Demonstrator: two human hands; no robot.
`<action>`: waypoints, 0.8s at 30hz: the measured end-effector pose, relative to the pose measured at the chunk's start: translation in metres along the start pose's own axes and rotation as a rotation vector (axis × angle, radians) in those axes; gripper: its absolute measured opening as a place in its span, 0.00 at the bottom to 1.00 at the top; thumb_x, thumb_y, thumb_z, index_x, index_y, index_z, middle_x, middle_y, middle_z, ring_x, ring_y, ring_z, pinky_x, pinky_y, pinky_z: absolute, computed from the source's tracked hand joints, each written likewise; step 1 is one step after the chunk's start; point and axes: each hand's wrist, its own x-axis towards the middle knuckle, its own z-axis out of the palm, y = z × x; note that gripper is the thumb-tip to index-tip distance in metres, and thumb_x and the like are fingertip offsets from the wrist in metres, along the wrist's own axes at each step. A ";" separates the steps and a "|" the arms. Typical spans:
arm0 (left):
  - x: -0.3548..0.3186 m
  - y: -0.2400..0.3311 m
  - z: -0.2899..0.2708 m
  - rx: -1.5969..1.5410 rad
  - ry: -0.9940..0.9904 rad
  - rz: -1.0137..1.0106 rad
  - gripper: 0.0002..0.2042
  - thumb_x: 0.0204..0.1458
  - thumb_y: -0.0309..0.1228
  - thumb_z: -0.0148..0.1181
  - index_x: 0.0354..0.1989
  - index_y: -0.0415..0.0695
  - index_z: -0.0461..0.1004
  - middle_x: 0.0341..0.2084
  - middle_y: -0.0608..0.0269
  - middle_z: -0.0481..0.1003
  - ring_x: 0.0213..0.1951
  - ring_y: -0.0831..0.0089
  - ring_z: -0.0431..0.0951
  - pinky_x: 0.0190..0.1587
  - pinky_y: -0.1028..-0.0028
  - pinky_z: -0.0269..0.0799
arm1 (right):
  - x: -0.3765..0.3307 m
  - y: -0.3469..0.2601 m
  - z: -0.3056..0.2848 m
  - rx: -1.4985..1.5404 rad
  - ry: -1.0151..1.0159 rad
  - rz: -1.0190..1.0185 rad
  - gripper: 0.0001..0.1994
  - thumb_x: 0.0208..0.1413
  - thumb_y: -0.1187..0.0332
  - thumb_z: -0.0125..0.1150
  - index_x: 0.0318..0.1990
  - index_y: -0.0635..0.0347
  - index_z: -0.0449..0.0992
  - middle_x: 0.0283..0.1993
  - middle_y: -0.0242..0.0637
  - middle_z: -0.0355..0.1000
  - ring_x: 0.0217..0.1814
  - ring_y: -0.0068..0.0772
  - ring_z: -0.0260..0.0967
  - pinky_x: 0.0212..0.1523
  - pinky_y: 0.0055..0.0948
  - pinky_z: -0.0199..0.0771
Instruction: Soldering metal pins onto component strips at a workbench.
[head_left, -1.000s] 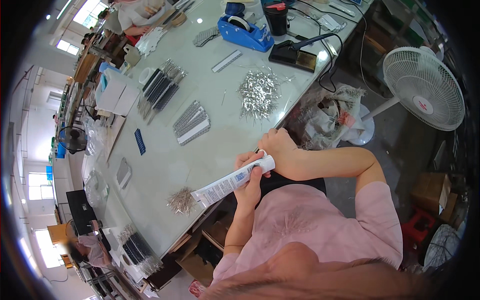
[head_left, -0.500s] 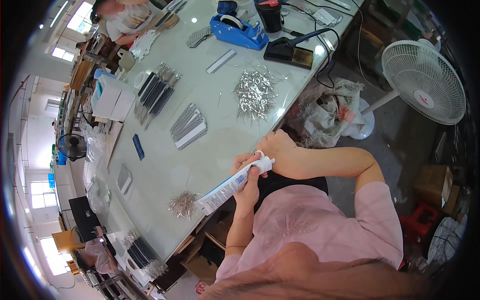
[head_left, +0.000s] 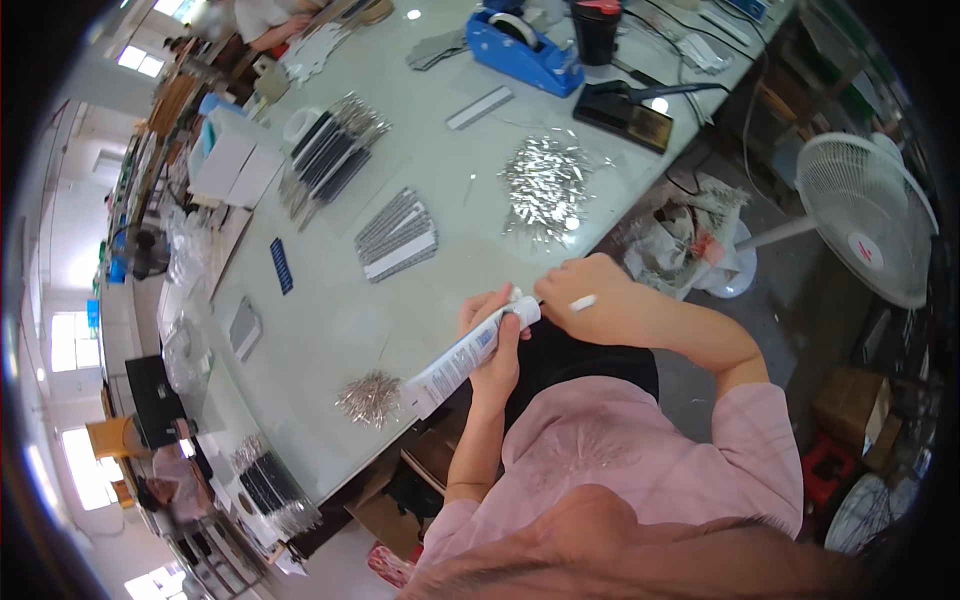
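My left hand (head_left: 492,372) is wrapped round a white squeeze tube (head_left: 452,364), thumb along its side. The tube slants, its shoulder end up toward my right hand and its flat crimped end down over the table edge. Close to the tube's upper end, my right hand (head_left: 592,297) is closed with its back turned up. A small white cap (head_left: 583,302) shows against this hand; how the fingers grip it is partly hidden. On the table left of the tube lies a bundle of thin metal pins (head_left: 369,398).
On the glossy table (head_left: 320,345) lie a heap of silvery metal leads (head_left: 546,185), fanned grey-white strips (head_left: 398,240) and dark strips with leads (head_left: 330,160). A blue tape dispenser (head_left: 522,52) and a soldering iron stand (head_left: 625,115) are at the back. A fan (head_left: 865,215) stands right.
The white cap, earlier at the tube's end, now shows at my right hand. My right hand has turned and shifted right. The view has also shifted.
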 end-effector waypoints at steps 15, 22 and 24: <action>0.025 -0.010 -0.032 -0.143 0.160 -0.052 0.15 0.44 0.32 0.72 0.33 0.42 0.70 0.34 0.62 0.70 0.36 0.74 0.71 0.41 0.73 0.68 | 0.056 0.015 0.038 1.610 -0.206 -0.049 0.19 0.53 0.73 0.65 0.53 0.68 0.70 0.45 0.34 0.74 0.45 0.21 0.73 0.48 0.21 0.73; 0.025 -0.011 -0.016 0.437 0.235 0.180 0.12 0.45 0.26 0.69 0.28 0.46 0.68 0.27 0.61 0.72 0.26 0.70 0.73 0.29 0.72 0.69 | 0.045 0.014 0.026 1.553 -0.086 0.011 0.16 0.55 0.76 0.61 0.51 0.70 0.72 0.46 0.38 0.75 0.46 0.23 0.74 0.48 0.20 0.74; 0.026 -0.001 -0.004 0.501 0.169 0.238 0.11 0.46 0.25 0.68 0.27 0.46 0.68 0.27 0.61 0.72 0.26 0.70 0.73 0.28 0.72 0.69 | 0.035 0.015 0.020 1.594 -0.087 0.087 0.15 0.56 0.75 0.59 0.51 0.70 0.73 0.44 0.38 0.76 0.45 0.23 0.74 0.47 0.20 0.74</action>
